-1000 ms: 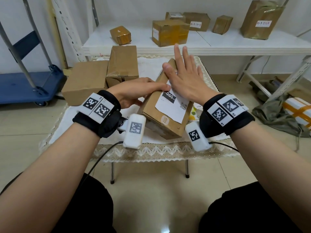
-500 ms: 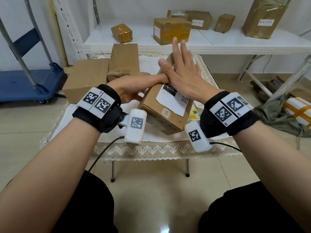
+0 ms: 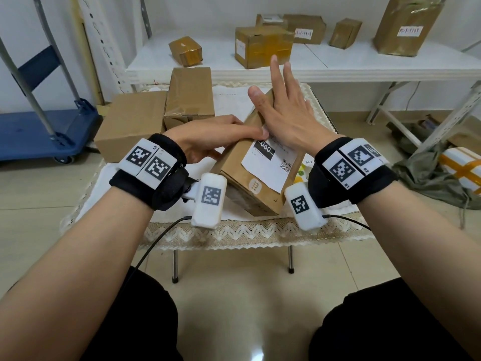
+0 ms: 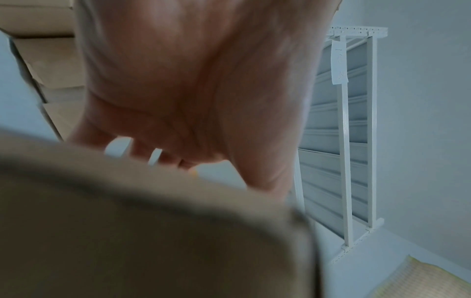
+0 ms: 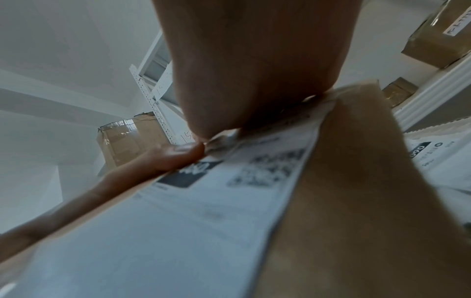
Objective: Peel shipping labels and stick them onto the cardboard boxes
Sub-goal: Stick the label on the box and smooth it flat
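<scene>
A brown cardboard box [image 3: 235, 165] lies tilted on the small table, with a white shipping label [image 3: 268, 170] on its top face. My left hand [image 3: 208, 139] grips the box's left side, and its thumb lies on top by the label's upper left corner. My right hand [image 3: 286, 113] is flat with straight fingers, its palm pressing the label's far end. The right wrist view shows the label [image 5: 178, 221] close up on the box [image 5: 356, 201], under the right hand's palm [image 5: 254, 60]. In the left wrist view my left hand [image 4: 191, 80] reaches over the blurred box [image 4: 127, 231].
Two plain boxes [image 3: 135, 123] [image 3: 190, 95] stand at the table's back left. Behind it, a white shelf [image 3: 338, 71] carries several boxes, some labelled. A blue cart [image 3: 39, 131] is on the left. On the floor to the right lie a taped parcel [image 3: 460, 168] and a green bag.
My right hand has slid away from me along the label, so more of the label's near part shows. The left hand has kept its hold on the box.
</scene>
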Motion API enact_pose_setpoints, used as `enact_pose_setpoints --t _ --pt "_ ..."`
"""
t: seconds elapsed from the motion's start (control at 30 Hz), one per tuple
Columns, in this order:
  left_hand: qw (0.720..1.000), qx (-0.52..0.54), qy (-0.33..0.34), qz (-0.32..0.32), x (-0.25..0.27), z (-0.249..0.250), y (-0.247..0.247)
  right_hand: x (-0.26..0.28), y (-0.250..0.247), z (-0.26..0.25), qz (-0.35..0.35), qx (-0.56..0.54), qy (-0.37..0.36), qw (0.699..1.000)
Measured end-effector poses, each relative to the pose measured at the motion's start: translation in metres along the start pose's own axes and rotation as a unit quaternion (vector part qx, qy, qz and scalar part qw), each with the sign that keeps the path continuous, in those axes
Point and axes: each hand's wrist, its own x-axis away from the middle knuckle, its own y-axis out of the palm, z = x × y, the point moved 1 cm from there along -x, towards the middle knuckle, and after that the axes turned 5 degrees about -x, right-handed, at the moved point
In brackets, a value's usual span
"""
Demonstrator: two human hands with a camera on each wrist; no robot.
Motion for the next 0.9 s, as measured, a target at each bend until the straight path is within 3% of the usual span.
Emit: enact_pose_setpoints --t 0.4,0.67,0.9 --pt "0.999 -0.016 -0.005 -0.03 -0.002 -0.001 0.007 -0.003 -0.004 0.008 0.007 -0.099 0.042 0.994" --pt "1.0 0.002 0.008 -0.017 -0.005 -0.005 0.001 0.005 0.01 0.004 -0.012 0.006 -0.002 1.0" --pt "1.0 0.004 0.011 -0.01 -0.008 -0.011 0.002 -0.004 0.004 0.014 0.0 -0.006 0.023 1.0"
